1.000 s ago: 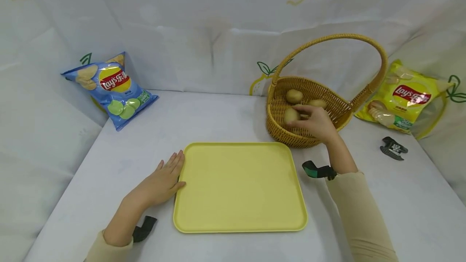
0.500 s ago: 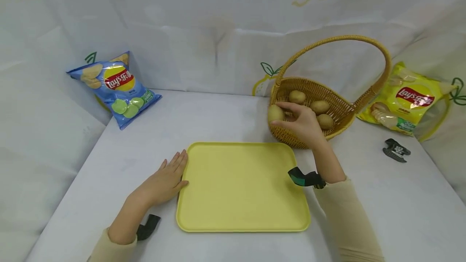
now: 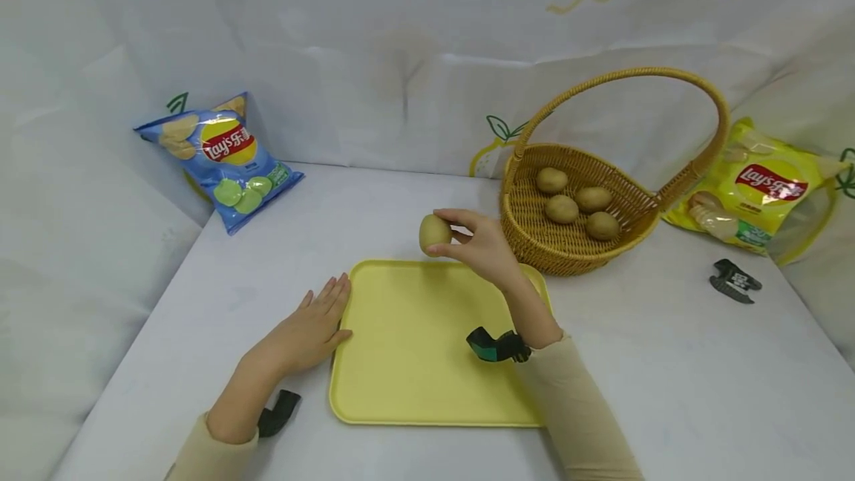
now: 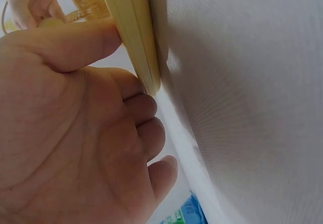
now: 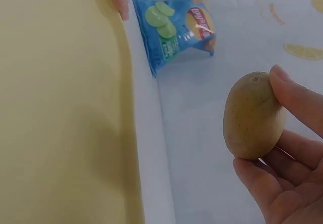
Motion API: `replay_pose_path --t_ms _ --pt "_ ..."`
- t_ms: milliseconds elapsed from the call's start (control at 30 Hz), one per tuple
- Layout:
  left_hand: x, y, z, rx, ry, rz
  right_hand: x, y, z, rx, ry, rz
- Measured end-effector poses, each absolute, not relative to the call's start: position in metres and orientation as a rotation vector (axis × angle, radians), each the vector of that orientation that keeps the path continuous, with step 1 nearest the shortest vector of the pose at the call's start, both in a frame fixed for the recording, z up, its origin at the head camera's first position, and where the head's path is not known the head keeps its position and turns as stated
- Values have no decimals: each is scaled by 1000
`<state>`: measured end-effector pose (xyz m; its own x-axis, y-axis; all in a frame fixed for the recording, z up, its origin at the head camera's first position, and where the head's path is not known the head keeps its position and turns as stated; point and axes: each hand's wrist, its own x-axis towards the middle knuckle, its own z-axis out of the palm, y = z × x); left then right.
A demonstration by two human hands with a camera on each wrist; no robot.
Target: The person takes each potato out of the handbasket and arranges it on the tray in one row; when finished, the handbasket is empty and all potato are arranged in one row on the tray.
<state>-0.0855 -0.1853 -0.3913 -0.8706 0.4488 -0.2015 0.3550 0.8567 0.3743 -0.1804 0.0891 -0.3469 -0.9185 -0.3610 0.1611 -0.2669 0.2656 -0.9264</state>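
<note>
Between the thumb and fingers of my right hand point(image 3: 486, 249) is a small potato point(image 5: 253, 117), smooth and yellow-brown. In the head view it is over the far edge of the yellow tray point(image 3: 427, 347), apart from its surface. My left hand point(image 3: 303, 334) lies at the tray's left edge, fingers extended, thumb touching the rim. The left wrist view shows that hand's palm side against the tray's side wall point(image 4: 135, 32). Several more potatoes point(image 3: 562, 209) lie in the wicker basket point(image 3: 544, 254) to the right of my right hand.
The basket's tall handle point(image 3: 634, 73) arches above it. A blue chip bag point(image 3: 230, 162) leans at the back left, and a yellow chip bag point(image 3: 755, 188) at the back right. A small black object point(image 3: 735, 282) lies on the white table point(image 3: 681, 362) at right.
My right hand has lifted the potato out of the basket and carried it left over the tray's far edge. My left hand stays at the tray's left edge. The head view has shifted slightly.
</note>
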Motion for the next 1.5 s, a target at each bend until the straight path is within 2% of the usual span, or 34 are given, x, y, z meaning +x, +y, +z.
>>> replay_pose_path --t_ms 733,1233,1500 --pt "-88 -184 -389 605 2736 451 -173 14 -392 -579 2334 -1628" --pt "-86 -185 -386 626 2733 469 -168 1 -398 -676 2582 -1302" --pt "-86 -185 -388 630 2735 467 -168 4 -399 -694 2556 -1290"
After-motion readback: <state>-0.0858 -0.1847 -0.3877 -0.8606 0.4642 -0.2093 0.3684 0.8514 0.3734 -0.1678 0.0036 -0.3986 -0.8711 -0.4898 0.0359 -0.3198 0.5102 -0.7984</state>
